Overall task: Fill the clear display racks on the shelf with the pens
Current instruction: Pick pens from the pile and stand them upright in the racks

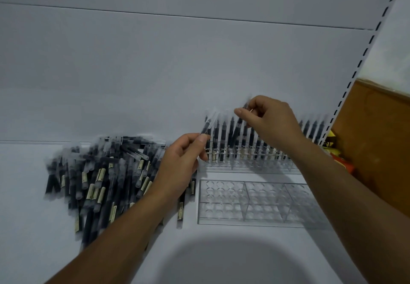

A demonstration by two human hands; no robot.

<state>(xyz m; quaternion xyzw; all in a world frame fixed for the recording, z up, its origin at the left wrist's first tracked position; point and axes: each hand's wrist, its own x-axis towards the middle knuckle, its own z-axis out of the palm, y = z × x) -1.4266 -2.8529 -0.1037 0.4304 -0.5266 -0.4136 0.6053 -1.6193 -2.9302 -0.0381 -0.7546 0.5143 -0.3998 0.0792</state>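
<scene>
Though blurry, right forearm [328, 172] across rear rack [233, 150].

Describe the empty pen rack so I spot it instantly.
On the white shelf, look right of the loose pile of black pens. Of two clear plastic racks, it is the nearer rack: round holes all empty, while the rear rack holds upright pens.

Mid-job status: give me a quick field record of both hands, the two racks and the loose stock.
left hand: pinches one pen at the back rack's left end
right hand: pinches a second pen above the back rack; blurred
back rack: row of upright pens
front rack: no pens, holes open
loose pens: piled on the shelf, left of the racks
</scene>
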